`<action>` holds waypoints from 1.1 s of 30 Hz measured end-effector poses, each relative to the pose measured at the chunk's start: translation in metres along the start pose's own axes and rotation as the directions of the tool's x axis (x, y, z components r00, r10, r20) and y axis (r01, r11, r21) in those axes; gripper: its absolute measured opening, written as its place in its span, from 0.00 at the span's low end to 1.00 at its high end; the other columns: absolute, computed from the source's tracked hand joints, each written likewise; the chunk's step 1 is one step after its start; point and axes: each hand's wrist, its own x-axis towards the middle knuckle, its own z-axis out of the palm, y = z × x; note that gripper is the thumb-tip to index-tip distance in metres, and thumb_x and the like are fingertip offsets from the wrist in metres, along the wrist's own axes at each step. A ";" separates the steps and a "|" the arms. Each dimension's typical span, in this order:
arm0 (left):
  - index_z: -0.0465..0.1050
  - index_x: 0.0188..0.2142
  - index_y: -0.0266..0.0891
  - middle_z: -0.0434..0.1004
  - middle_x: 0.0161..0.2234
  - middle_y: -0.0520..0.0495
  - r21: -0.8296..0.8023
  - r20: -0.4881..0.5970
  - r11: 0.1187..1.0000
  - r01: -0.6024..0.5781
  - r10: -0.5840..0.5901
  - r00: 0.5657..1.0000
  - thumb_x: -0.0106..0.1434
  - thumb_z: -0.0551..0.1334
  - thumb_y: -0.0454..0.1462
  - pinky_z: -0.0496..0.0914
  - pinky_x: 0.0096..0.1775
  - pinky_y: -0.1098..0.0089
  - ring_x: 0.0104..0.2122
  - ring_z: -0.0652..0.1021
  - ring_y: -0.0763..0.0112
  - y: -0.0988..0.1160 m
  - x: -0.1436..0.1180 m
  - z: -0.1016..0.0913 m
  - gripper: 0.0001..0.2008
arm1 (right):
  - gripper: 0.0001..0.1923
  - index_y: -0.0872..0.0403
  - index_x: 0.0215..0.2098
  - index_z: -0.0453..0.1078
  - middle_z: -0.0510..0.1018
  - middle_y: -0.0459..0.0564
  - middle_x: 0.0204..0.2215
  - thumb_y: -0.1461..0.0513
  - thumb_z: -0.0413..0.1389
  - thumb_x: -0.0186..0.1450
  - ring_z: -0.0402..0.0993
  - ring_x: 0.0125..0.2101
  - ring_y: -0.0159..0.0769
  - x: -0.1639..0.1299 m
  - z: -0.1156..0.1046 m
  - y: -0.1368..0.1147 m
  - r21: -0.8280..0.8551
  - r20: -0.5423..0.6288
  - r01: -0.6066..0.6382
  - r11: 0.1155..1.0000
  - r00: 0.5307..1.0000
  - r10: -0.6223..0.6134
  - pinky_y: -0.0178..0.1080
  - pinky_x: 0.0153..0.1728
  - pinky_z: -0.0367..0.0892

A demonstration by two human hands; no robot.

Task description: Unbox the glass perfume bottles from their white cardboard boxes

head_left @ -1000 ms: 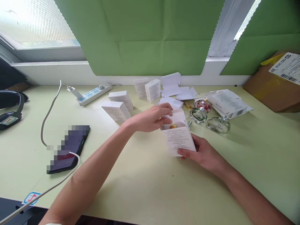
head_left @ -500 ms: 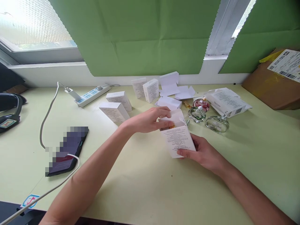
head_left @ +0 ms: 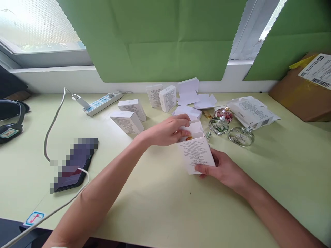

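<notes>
A small white carton (head_left: 196, 153) is held upright just above the pale green desk (head_left: 160, 203), in front of the person, its printed face turned toward the camera. The right hand (head_left: 224, 169) is curled around the carton's lower right side, with the thumb laid across the bottom edge. The left hand (head_left: 169, 130) is at the open top, its fingertips pinched around the inner flap (head_left: 192, 126). Compared with half a second ago, that flap is lifted a little further back, so more of the gold-capped item (head_left: 189, 138) inside is now seen than when the fingers covered it; the carton itself is hardly shifted. From this it is judged that the top is being worked at the mouth and is not yet closed. Just beyond the carton, three glass bottles (head_left: 218, 125) are stood on the desk beside a printed sheet (head_left: 252, 112), with flattened white card pieces (head_left: 188, 90) and four closed white boxes (head_left: 127, 121) behind and to the left. A phone (head_left: 73, 165) on a cable and a power strip (head_left: 102, 102) are lying well apart on the left.
</notes>
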 end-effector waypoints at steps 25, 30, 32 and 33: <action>0.77 0.39 0.44 0.61 0.57 0.45 -0.016 0.133 0.999 -0.032 0.034 0.991 0.68 0.59 0.39 0.69 0.53 0.64 0.56 0.68 0.62 0.027 -0.023 -0.035 0.07 | 0.24 0.50 0.49 0.72 0.81 0.48 0.44 0.56 0.68 0.57 0.78 0.41 0.41 -0.001 -0.004 -0.003 0.043 0.066 0.001 0.999 0.998 -0.003 0.41 0.37 0.77; 0.77 0.42 0.44 0.62 0.56 0.44 -0.020 0.176 0.999 -0.045 0.048 0.983 0.69 0.57 0.36 0.69 0.53 0.66 0.56 0.69 0.63 0.025 -0.023 -0.035 0.09 | 0.25 0.50 0.50 0.72 0.80 0.50 0.45 0.55 0.68 0.56 0.78 0.42 0.43 -0.001 -0.004 -0.003 0.027 0.079 -0.005 1.000 0.997 0.003 0.44 0.39 0.77; 0.77 0.42 0.44 0.62 0.57 0.44 -0.016 0.178 0.999 -0.045 0.047 0.983 0.69 0.56 0.36 0.70 0.52 0.67 0.56 0.69 0.64 0.024 -0.023 -0.035 0.10 | 0.25 0.50 0.50 0.72 0.80 0.50 0.45 0.55 0.68 0.56 0.78 0.42 0.43 -0.001 -0.004 -0.002 0.026 0.081 -0.004 1.000 0.997 0.001 0.44 0.39 0.77; 0.77 0.42 0.44 0.61 0.57 0.44 -0.015 0.179 0.999 -0.041 0.043 0.983 0.69 0.56 0.36 0.70 0.51 0.67 0.56 0.70 0.64 0.024 -0.024 -0.035 0.10 | 0.25 0.49 0.50 0.72 0.80 0.50 0.45 0.55 0.68 0.56 0.78 0.42 0.43 -0.001 -0.004 -0.002 0.030 0.082 -0.003 1.000 0.997 0.000 0.45 0.39 0.77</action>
